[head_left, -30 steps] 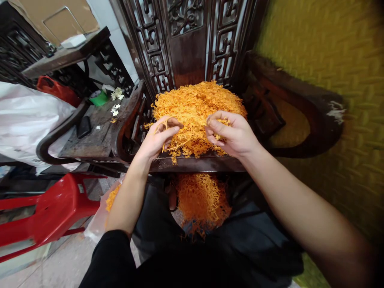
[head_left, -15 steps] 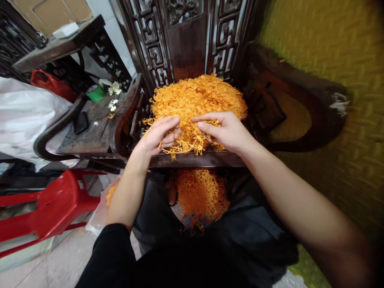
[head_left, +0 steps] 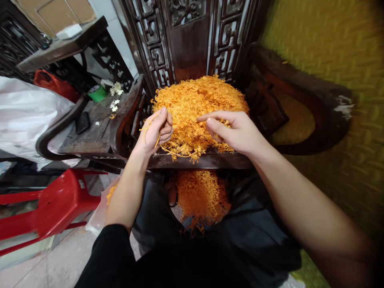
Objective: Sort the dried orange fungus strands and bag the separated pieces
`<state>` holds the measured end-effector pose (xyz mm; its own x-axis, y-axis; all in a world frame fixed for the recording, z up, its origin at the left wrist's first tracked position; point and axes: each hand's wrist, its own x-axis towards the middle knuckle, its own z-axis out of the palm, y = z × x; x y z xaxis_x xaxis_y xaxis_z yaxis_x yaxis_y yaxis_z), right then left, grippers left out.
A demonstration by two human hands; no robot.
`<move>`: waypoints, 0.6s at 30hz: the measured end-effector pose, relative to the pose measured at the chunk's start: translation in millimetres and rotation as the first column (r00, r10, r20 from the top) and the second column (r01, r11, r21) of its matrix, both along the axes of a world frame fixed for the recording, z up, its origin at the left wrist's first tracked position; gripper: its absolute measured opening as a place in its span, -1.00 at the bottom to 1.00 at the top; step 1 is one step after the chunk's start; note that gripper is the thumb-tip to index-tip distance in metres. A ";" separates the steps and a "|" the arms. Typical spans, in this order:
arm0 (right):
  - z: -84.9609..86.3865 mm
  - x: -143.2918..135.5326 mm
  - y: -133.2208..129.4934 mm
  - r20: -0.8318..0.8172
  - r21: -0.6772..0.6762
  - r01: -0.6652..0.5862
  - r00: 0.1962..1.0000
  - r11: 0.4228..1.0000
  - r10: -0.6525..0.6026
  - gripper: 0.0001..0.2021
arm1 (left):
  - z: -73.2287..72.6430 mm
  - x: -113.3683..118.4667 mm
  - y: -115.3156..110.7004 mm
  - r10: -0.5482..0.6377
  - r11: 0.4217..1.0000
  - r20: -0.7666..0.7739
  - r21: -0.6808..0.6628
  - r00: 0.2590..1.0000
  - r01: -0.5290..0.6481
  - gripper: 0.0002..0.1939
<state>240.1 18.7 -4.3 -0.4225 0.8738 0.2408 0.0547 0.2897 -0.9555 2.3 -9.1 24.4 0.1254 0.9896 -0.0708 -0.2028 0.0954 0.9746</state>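
A big heap of thin, branching orange pieces [head_left: 201,96] lies on the seat of the dark carved wooden chair [head_left: 201,162]. Over its near left edge, my left hand [head_left: 154,132] is closed, with an orange strand [head_left: 157,140] looping out of the fist and across its back. My right hand [head_left: 234,130] is at the heap's near right side, apart from the left. Its index finger points out to the left, while the other fingers curl around several orange pieces [head_left: 224,122]. The fingertips of my right hand are partly hidden.
More orange pieces [head_left: 201,192] sit below the seat, between my knees. To the left stand a second wooden chair [head_left: 87,142] with a phone-like black object [head_left: 83,122] and a green tape roll [head_left: 97,93] on it, a white sack [head_left: 27,112] and a red plastic stool [head_left: 57,200].
My left hand has drawn slightly left and its fingers have closed more tightly. My right hand has shifted a little to the right, widening the space between them.
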 end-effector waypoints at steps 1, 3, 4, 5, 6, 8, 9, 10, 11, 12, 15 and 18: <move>0.1 -1.8 -2.3 0.073 0.056 -0.028 0.997 0.998 0.024 -0.60 | 0.0 1.4 -1.0 0.005 1.000 -0.008 0.005 1.000 -0.005 -0.51; -1.6 -8.6 -7.4 0.222 0.135 -0.134 0.970 0.982 0.101 -0.53 | -0.4 4.6 -2.9 0.012 1.000 -0.018 0.023 1.000 -0.012 -0.52; -3.2 -13.1 -9.9 0.285 0.171 -0.195 0.948 0.966 0.141 -0.54 | -0.8 6.1 -3.6 0.013 0.999 -0.021 0.034 1.000 -0.012 -0.53; -5.1 -17.8 -12.2 0.332 0.210 -0.245 0.928 0.946 0.167 -0.61 | -1.2 7.4 -4.1 0.013 0.999 -0.022 0.043 1.000 -0.012 -0.53; -7.0 -22.0 -13.9 0.362 0.255 -0.277 0.916 0.927 0.174 -0.71 | -1.6 8.5 -4.4 0.013 0.999 -0.021 0.049 1.000 -0.012 -0.53; -9.9 -27.8 -15.7 0.377 0.341 -0.277 0.915 0.898 0.139 -0.78 | -1.9 9.5 -4.1 0.015 0.999 -0.005 0.052 1.000 -0.015 -0.53; -10.8 -28.8 -15.6 0.379 0.369 -0.260 0.919 0.892 0.111 -0.79 | -1.8 9.5 -3.7 0.019 0.998 0.014 0.053 1.000 -0.020 -0.53; -11.3 -28.8 -15.0 0.387 0.386 -0.246 0.918 0.889 0.085 -0.79 | -1.7 9.2 -3.1 0.025 0.998 0.039 0.056 0.999 -0.027 -0.53; -11.8 -28.1 -14.0 0.406 0.398 -0.239 0.912 0.885 0.064 -0.75 | -1.4 8.6 -2.3 0.033 0.998 0.071 0.058 0.997 -0.037 -0.53; -12.4 -27.0 -12.8 0.432 0.406 -0.245 0.901 0.880 0.052 -0.71 | -1.0 8.0 -1.5 0.043 0.997 0.108 0.058 0.993 -0.050 -0.54; -15.5 -24.8 -9.4 0.492 0.395 -0.289 0.868 0.872 0.065 -0.81 | 1.0 5.9 0.8 0.095 0.995 0.238 0.018 0.967 -0.103 -0.53; -19.7 -26.1 -7.6 0.473 0.379 -0.259 0.879 0.888 0.054 -0.85 | 4.7 3.6 1.2 0.149 0.989 0.344 -0.041 0.927 -0.144 -0.48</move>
